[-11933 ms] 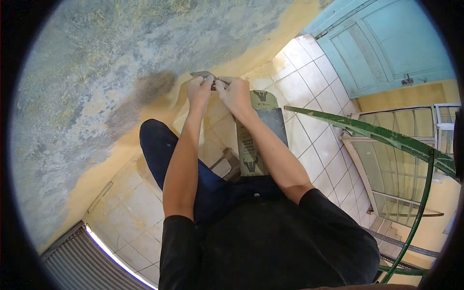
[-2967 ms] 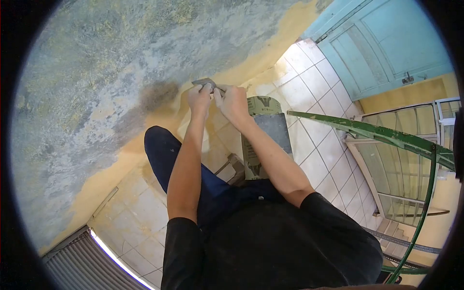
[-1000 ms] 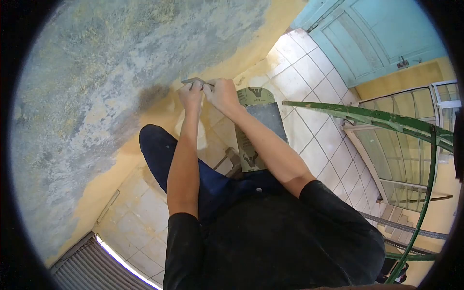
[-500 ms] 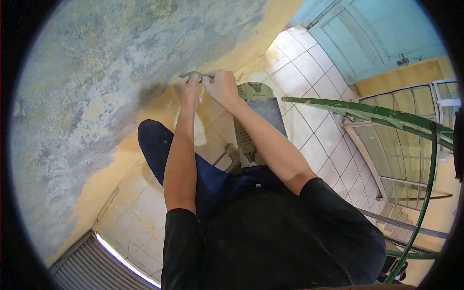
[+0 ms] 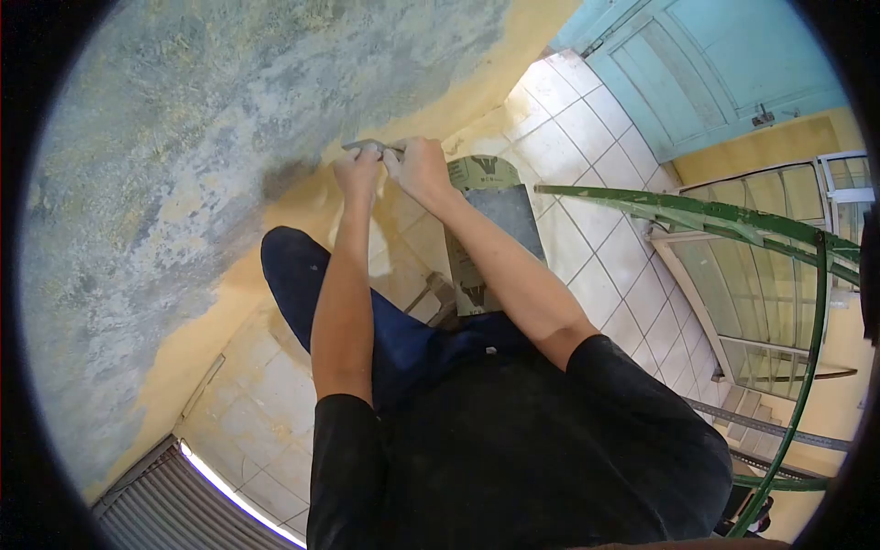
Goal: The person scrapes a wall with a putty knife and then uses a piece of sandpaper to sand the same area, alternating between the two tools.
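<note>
My left hand (image 5: 356, 174) is closed on a small grey piece of sandpaper (image 5: 360, 145), which projects past the fingertips toward the wall. Right beside it, my right hand (image 5: 423, 172) pinches the same piece at its other end. Fingers hide most of the piece, and both hands look dusty. Below and right of my right hand lie sandpaper sheets (image 5: 510, 218), dark grey on the grit side, with a printed greenish backing (image 5: 486, 171) showing at the edges. In front of the hands is a patchy grey-and-yellow wall (image 5: 211, 137).
A tool with a handle (image 5: 438, 291), partly hidden, lies on the tiled floor (image 5: 600, 215) by my leg. A green metal frame (image 5: 678, 203) reaches in from the right, near framed glass panels (image 5: 779, 266). A blue door (image 5: 697, 73) stands behind. A ribbed shutter (image 5: 174, 504) is at lower left.
Both hands have shifted very slightly, keeping the sandpaper between them. The surroundings look the same.
</note>
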Available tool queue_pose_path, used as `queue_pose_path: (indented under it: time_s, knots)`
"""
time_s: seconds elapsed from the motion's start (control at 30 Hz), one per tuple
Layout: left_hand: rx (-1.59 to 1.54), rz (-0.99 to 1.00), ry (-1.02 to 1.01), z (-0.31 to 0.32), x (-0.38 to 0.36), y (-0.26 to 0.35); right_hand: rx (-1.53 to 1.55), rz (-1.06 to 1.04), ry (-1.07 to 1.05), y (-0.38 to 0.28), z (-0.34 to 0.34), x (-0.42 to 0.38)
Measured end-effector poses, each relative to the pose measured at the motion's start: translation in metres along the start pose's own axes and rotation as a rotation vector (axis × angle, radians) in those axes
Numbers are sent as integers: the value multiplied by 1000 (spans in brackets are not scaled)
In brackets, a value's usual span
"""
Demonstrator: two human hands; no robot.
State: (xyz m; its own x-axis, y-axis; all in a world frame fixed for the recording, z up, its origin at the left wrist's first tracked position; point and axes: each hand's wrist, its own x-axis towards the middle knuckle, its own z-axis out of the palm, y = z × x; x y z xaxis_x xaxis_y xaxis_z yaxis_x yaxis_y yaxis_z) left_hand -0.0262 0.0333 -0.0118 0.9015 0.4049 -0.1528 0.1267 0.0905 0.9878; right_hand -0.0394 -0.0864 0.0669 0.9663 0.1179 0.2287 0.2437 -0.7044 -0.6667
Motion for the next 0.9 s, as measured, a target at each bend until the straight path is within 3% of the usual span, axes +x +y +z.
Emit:
queue_pose_path:
  time_s: [0.13, 0.2, 0.27, 0.4, 0.47, 0.57, 0.67, 0.8, 0.9]
  knots:
    - [35, 18, 25, 2, 4, 14, 88, 30, -4, -12, -8, 3]
    - [26, -14, 19, -3, 6, -7, 105, 75, 24, -6, -3, -8]
    - [-1, 2, 10, 3, 10, -2, 51, -44, -25, 6, 8, 6]
    - [-10, 21, 47, 2, 6, 16, 74, 62, -47, -14, -12, 4]
    - [-41, -10, 12, 2, -1, 7, 39, -9, 35, -12, -9, 1]
    - [-26, 33, 61, 4, 6, 7, 42, -34, -5, -6, -13, 5]
    - [166, 72, 25, 4, 6, 17, 82, 31, -16, -18, -23, 3]
    - [49, 63, 61, 2, -1, 11, 16, -58, -9, -6, -8, 5]
    - [20, 54, 84, 4, 0, 28, 74, 29, -37, -15, -14, 6]
